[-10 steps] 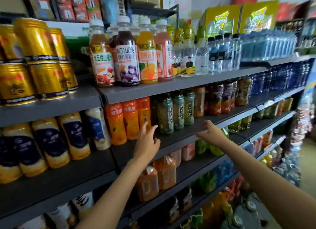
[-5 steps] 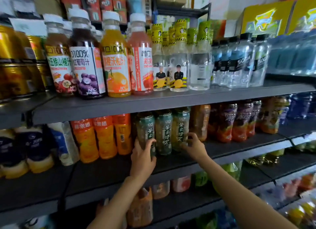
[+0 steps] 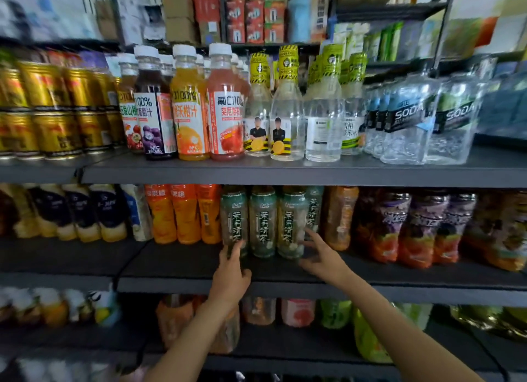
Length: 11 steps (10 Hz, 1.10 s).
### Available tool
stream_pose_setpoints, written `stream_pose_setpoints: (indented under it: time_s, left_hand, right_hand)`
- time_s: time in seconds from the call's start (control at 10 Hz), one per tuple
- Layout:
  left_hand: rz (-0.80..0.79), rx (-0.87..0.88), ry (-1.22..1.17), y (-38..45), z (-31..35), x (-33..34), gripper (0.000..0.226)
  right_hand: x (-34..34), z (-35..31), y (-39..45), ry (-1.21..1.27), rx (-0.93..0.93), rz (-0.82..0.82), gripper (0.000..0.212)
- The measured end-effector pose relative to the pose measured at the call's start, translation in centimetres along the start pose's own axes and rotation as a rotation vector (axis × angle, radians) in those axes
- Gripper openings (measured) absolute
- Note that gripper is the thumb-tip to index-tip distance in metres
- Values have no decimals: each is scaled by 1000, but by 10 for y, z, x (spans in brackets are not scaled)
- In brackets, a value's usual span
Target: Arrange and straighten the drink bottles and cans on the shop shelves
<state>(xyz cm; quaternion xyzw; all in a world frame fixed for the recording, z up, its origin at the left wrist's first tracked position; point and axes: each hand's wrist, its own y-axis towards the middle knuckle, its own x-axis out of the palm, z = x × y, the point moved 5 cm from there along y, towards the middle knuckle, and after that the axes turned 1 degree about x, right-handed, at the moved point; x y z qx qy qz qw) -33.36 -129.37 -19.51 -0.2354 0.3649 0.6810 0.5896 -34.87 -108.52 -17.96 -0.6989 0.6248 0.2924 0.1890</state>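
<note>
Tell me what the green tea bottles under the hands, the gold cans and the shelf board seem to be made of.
Green tea bottles: likely clear plastic, since the liquid shows behind a printed film label. Gold cans: probably metal, with glossy highlights and rolled rims. Shelf board: dark grey, matte, thin-edged; painted metal seems likely, though the look leaves it open.

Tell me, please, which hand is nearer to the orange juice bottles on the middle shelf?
Left. The left hand touches the leftmost green tea bottle, right beside the orange juice bottles. The right hand reaches the green bottles' far side, farther away.
</note>
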Motion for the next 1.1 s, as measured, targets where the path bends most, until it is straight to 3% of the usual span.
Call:
stream_pose_setpoints:
  time_s: [0.1, 0.2, 0.3, 0.4, 0.5, 0.7, 0.9, 1.0, 1.1]
  left_hand:
    - [24, 43, 36, -7, 7, -4, 63]
    - [124, 238, 10, -22, 32, -8, 61]
    - [312, 527, -9, -37, 70, -20, 51]
    - [476, 743, 12, -41, 113, -40, 41]
    - [564, 761, 1, -30, 153, -62, 42]
    - [418, 492, 234, 5, 193, -65, 52]
    - [309, 350, 362, 18, 207, -62, 50]
    - [276, 370, 325, 14, 206, -69, 50]
    - [367, 563, 137, -5, 202, -88, 47]
  right_hand:
    - [-13, -10, -14, 46, -70, 18, 75]
    - [-36, -22, -36, 49, -148, 152, 66]
    - [-67, -40, -60, 24, -271, 332, 53]
    - [-115, -71, -87, -11, -439, 637, 36]
    - [-165, -97, -93, -140, -476, 892, 27]
    - [-203, -94, -48, -381, -57, 835, 40]
    - [-198, -92, -51, -498, -53, 779, 44]
    - [-197, -99, -57, -425, -51, 727, 44]
    - [-199, -114, -78, -270, -204, 767, 43]
